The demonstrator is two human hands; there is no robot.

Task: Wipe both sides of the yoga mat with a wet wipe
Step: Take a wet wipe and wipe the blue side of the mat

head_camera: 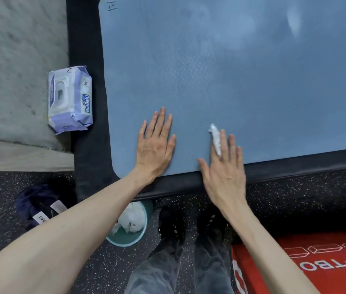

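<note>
A blue yoga mat (231, 71) lies flat on a black padded platform (87, 145), with a handwritten mark at its far left corner and damp streaks at the far right. My left hand (155, 143) presses flat on the mat near its front left corner, fingers straight. My right hand (224, 168) lies flat across the mat's front edge, and a crumpled white wet wipe (215, 137) sits between its straight index and middle fingers, touching the mat.
A purple-and-white pack of wet wipes (70, 98) lies at the platform's left edge. Below the platform stands a teal bin (129, 240) with used wipes. A dark bag (40, 206) sits on the speckled floor at left, a red box (308, 266) at right.
</note>
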